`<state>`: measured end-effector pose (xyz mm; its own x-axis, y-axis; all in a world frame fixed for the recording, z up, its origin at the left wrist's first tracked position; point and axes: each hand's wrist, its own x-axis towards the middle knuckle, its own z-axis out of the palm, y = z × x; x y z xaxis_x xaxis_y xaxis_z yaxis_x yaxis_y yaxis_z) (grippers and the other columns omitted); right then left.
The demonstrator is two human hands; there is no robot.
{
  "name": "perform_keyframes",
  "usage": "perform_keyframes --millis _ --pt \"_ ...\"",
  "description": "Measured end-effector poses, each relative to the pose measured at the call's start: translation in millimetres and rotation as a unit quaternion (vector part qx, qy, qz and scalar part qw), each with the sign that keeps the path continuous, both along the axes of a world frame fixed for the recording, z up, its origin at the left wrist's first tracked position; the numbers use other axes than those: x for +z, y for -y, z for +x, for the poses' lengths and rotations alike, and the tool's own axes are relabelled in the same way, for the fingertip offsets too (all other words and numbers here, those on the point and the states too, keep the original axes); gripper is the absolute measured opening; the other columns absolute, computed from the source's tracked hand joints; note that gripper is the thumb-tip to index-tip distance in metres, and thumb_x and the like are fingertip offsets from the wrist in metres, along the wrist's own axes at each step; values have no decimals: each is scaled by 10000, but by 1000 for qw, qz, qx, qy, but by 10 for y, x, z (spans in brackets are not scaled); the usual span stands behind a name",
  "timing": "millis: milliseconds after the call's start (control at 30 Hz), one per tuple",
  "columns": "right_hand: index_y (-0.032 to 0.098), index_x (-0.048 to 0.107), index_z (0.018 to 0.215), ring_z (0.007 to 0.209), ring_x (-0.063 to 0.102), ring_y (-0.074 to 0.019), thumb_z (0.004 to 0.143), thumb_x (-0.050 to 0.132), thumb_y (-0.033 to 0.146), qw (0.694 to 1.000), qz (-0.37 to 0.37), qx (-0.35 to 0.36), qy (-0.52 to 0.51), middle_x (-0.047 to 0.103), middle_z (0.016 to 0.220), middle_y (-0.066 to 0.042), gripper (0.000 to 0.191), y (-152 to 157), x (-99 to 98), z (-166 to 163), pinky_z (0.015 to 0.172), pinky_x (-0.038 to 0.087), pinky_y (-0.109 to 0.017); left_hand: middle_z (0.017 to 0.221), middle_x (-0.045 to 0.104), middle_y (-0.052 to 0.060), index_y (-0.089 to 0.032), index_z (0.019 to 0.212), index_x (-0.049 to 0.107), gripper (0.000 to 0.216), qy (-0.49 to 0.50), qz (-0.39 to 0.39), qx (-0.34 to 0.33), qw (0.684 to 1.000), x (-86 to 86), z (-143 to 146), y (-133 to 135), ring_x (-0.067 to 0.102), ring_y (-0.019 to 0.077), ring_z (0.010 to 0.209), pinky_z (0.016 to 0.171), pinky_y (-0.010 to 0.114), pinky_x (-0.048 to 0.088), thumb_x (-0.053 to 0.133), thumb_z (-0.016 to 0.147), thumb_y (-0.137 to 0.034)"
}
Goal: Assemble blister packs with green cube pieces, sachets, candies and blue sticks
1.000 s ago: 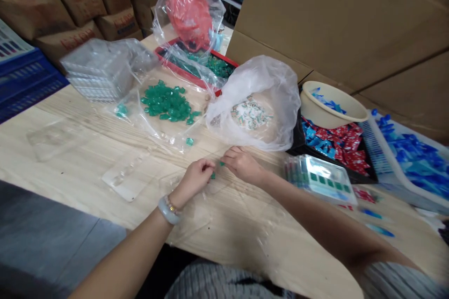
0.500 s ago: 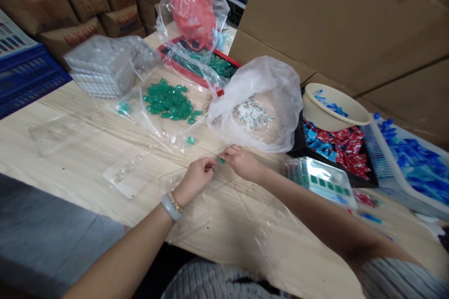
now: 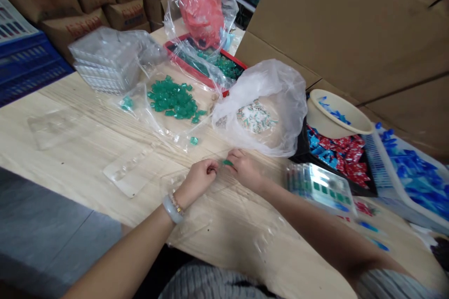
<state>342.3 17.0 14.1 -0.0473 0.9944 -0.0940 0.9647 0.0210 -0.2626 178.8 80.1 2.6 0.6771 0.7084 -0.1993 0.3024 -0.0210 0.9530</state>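
Observation:
My right hand [image 3: 246, 169] pinches a small green translucent piece [image 3: 228, 162] at its fingertips. Just left of it, my left hand [image 3: 199, 176] is closed with curled fingers, and whatever it may hold is hidden. Beneath both hands lies a clear plastic tray [image 3: 171, 180], hard to make out against the wood. Beyond the hands, a heap of green pieces [image 3: 173, 98] lies on clear film, with one loose green piece [image 3: 194, 140] nearer me. Another clear tray [image 3: 128, 168] lies flat to the left.
A white plastic bag [image 3: 284, 98] holds tiny white and coloured sticks. Stacked clear trays [image 3: 105, 63] stand at the back left. To the right are filled trays [image 3: 324, 187], a cream bowl [image 3: 342, 121] and a basket of blue pieces [image 3: 421, 173]. Cardboard [image 3: 333, 18] walls the back.
The green piece now shows more plainly in my right hand, whose fingers have shifted slightly. My left hand stays almost in place. The whole view has tilted a little.

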Motion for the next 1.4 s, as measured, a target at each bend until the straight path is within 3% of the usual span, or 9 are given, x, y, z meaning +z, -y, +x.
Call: perform_keyframes --millis 167,267,433,567,767,1067,1400 --pt "155 593 947 916 466 -188 801 490 207 999 13 -3 -45 532 960 -92 186 48 -27 61 800 411 -340 824 648 38 -157 831 621 281 4 -15 -9 1000 -16 -31 -18 584 155 753 725 268 439 432 641 -71" --pt "175 556 1055 932 468 -182 825 449 195 998 -19 43 -52 530 996 -91 255 -4 73 101 799 414 -334 818 644 39 -150 843 619 307 3 -22 -19 1000 -16 -46 -38 583 150 758 732 265 438 414 635 -54" --pt "143 611 886 839 481 -177 838 434 190 989 -65 131 10 561 848 -79 190 -114 174 124 798 400 -324 805 645 29 -157 825 620 304 10 -25 -23 999 -14 -45 -52 584 146 758 726 260 441 408 635 -51" --pt "128 593 883 867 467 -194 819 462 187 991 -54 108 48 549 879 -92 157 -91 109 118 795 395 -327 803 646 32 -153 819 616 301 3 -26 -24 999 -12 -37 -45 586 148 756 717 258 445 404 634 -47" --pt "154 558 981 909 457 -182 786 497 160 994 -58 90 -23 521 929 -76 205 -83 134 146 804 389 -313 813 647 33 -142 830 610 305 -6 -15 -28 999 15 -30 -39 587 142 762 726 255 445 396 638 -41" --pt "152 575 807 788 481 -145 738 561 155 980 -114 120 -108 516 817 -41 70 -262 157 239 729 382 -269 780 640 20 -148 801 598 307 -12 3 -39 999 48 -28 -44 580 134 744 716 251 441 383 627 -15" --pt "144 496 778 694 453 -117 677 630 162 981 -136 99 -93 490 758 -4 168 -355 182 234 623 356 -224 763 630 17 -149 800 605 300 -6 -3 -27 1000 30 -35 -33 569 137 724 694 254 430 390 632 -24"
